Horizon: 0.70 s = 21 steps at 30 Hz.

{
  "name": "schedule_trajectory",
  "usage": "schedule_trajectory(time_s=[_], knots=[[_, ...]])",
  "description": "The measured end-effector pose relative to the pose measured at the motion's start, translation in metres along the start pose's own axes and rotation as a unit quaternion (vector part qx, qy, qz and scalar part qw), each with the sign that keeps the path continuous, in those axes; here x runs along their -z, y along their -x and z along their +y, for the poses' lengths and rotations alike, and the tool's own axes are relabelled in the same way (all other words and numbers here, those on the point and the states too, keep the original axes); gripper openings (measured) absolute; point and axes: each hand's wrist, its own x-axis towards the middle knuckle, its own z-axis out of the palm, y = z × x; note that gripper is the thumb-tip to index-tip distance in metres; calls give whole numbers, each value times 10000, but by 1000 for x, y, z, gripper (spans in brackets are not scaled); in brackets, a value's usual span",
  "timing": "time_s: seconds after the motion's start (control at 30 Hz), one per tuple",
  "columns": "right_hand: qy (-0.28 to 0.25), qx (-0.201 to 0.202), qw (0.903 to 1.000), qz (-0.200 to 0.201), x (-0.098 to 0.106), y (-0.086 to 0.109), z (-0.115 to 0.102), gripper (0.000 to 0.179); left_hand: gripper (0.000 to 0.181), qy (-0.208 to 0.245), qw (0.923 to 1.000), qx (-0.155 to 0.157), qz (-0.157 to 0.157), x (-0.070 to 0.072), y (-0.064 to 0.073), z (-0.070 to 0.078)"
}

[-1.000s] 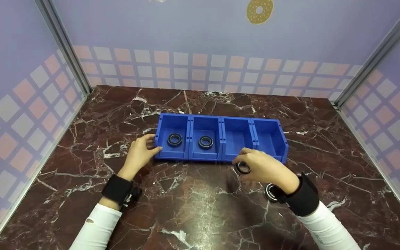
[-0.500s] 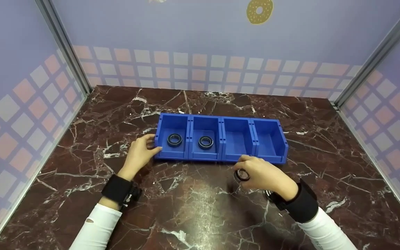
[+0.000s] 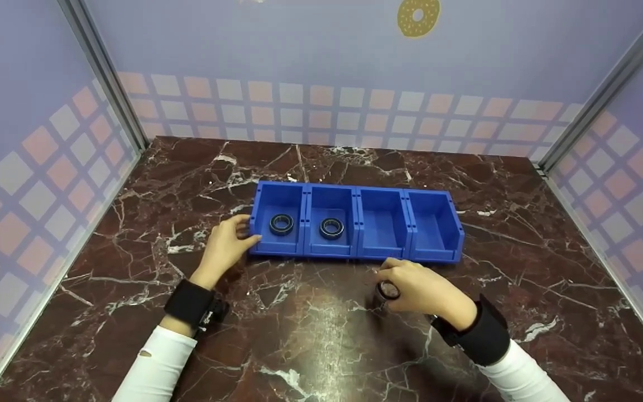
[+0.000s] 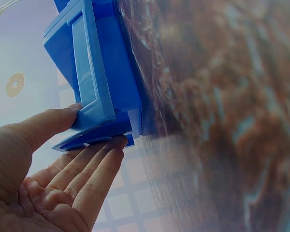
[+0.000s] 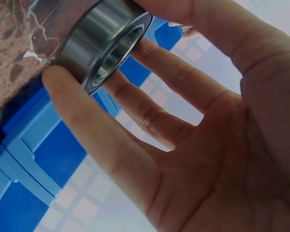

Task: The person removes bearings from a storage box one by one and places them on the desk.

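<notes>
A row of joined blue bins (image 3: pixel 330 251) stands on the table. In the leftmost bin lies a ball bearing (image 3: pixel 281 232), and a second bearing (image 3: pixel 331 237) lies in the bin beside it. My left hand (image 3: pixel 224 248) grips the row's left end, thumb at the front corner and fingers against the outer side wall (image 4: pixel 118 128). My right hand (image 3: pixel 425 287) pinches a shiny steel bearing (image 5: pixel 94 41) between thumb and fingers, tilted on edge, in front of the third bin. The two right-hand bins hold nothing.
The dark red marble tabletop (image 3: pixel 299 346) surrounds the bins. Printed panels (image 3: pixel 321 56) enclose it at the back and both sides, joined by metal corner posts (image 3: pixel 104 67). Black straps (image 3: pixel 486 329) with cameras circle both wrists.
My right hand has drawn back and lower from the bin fronts with its bearing. Its wrist now covers nearly all of another bearing lying on the table. My left hand stays put.
</notes>
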Motion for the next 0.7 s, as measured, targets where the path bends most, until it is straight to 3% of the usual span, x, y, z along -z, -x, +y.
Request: schedule_trajectory(time_s=[0.27, 0.7], knots=[[16, 64, 10000, -15, -8, 3, -2, 39, 50, -44, 10000, -13, -25, 0, 1, 1], [-161, -309, 9991, -248, -20, 6, -4, 39, 49, -91, 9999, -36, -28, 0, 1, 1]])
